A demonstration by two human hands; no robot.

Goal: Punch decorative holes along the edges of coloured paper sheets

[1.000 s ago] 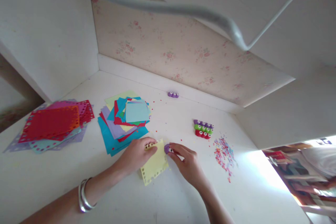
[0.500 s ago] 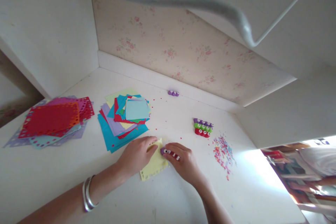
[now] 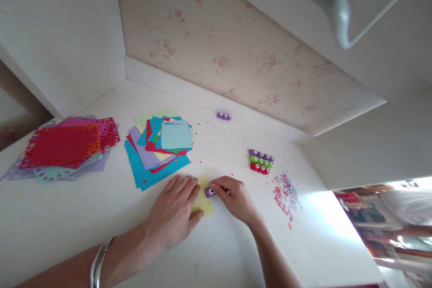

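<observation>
A small yellow paper [image 3: 203, 202] lies on the white table, partly under my left hand [image 3: 176, 209], which rests flat with its fingers stretched out. On the paper's right part is a small purple piece with a googly eye [image 3: 209, 191]. The fingertips of my right hand [image 3: 232, 195] are closed on this purple piece. Its far end is hidden by the fingers.
Punched red and purple sheets [image 3: 64, 144] lie at the left, beside a stack of coloured papers [image 3: 175, 135]. Rows of purple, green and red eyed pieces [image 3: 261, 161] sit right of centre, near scattered confetti [image 3: 286, 195]. Purple eyed pieces [image 3: 224, 116] stand by the wall.
My left hand has gone from gripping the yellow paper's edge to lying flat over it. The paper now lies flatter and more covered. The purple piece has come slightly nearer the paper's middle.
</observation>
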